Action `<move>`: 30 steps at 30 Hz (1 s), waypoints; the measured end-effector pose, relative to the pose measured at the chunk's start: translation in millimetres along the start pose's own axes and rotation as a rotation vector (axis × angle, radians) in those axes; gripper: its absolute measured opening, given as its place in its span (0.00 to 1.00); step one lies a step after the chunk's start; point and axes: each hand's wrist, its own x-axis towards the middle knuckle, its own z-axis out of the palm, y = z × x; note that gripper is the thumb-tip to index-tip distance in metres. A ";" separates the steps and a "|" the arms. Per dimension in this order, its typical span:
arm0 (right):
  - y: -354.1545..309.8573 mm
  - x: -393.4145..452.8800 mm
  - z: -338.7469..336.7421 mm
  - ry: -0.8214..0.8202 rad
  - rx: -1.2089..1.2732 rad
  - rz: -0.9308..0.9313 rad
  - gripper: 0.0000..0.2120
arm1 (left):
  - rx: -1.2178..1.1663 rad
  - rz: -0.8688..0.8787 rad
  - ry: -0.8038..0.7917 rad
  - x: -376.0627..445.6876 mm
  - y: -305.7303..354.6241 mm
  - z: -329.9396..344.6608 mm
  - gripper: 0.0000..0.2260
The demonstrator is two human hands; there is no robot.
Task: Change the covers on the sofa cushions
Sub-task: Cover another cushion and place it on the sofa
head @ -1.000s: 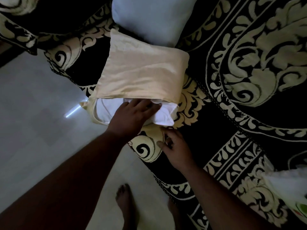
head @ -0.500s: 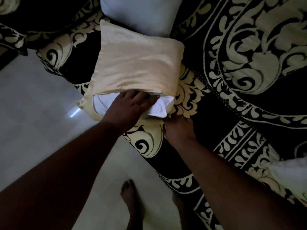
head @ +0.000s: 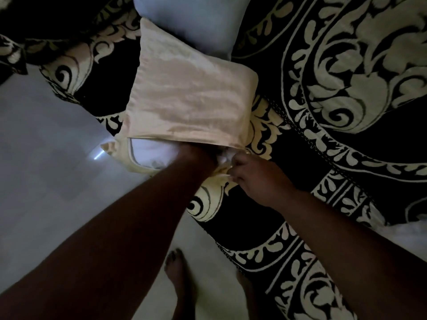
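No writing shows. A glossy cream cushion cover (head: 189, 98) lies on the black-and-cream patterned sofa (head: 346, 112), white insert (head: 150, 152) showing at its near opening. The left hand (head: 196, 153) reaches inside, its grip hidden; the right hand (head: 256, 176) pinches the cover's near edge.

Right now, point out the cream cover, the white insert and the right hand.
cream cover (head: 189, 98), head view, middle of top face
white insert (head: 150, 152), head view, part showing at the opening
right hand (head: 256, 179), head view, back of hand

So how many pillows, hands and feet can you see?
Pillows: 2, a cream-covered pillow and a pale pillow behind it
Hands: 2, the left hand mostly inside the cover, and the right hand
Feet: 2, one foot, the other foot partly hidden
Total: 6
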 end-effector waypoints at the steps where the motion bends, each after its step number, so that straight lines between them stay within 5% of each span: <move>1: 4.5 -0.5 -3.1 -0.017 0.079 0.012 0.07 | -0.063 0.038 -0.080 -1.7 4.1 -6.1 0.20; 3: 14.8 -1.3 -6.9 -0.037 0.215 0.038 0.09 | -0.118 0.165 -0.124 -7.9 4.9 -11.8 0.18; 6: 23.9 2.8 -6.0 -0.025 0.290 0.060 0.09 | -0.172 0.348 0.220 -27.5 -6.0 2.0 0.23; 8: 26.9 3.1 -2.0 -0.065 0.274 0.086 0.10 | -0.295 0.390 0.284 -32.1 -7.1 18.1 0.20; 11: 26.4 -2.4 6.7 -0.102 0.297 0.043 0.09 | -0.098 0.359 0.355 -31.6 -5.6 19.4 0.15; 16: 16.9 3.9 7.4 -0.046 0.346 -0.017 0.07 | 0.105 0.184 -0.015 -4.5 -14.5 10.1 0.15; 20: -4.1 24.7 -8.6 -0.100 0.369 -0.056 0.06 | 0.168 0.090 0.082 6.7 -2.7 3.0 0.16; 23: 1.3 30.4 -21.7 -0.158 0.298 -0.057 0.05 | 0.295 0.246 0.187 6.0 10.5 10.6 0.17; 27: 16.6 30.3 -27.5 -0.222 0.217 0.040 0.03 | 0.172 0.500 0.259 15.2 -1.9 37.1 0.12; 30: 16.9 33.6 -25.0 -0.222 0.184 0.105 0.06 | -0.127 0.607 0.101 12.1 -17.7 39.0 0.07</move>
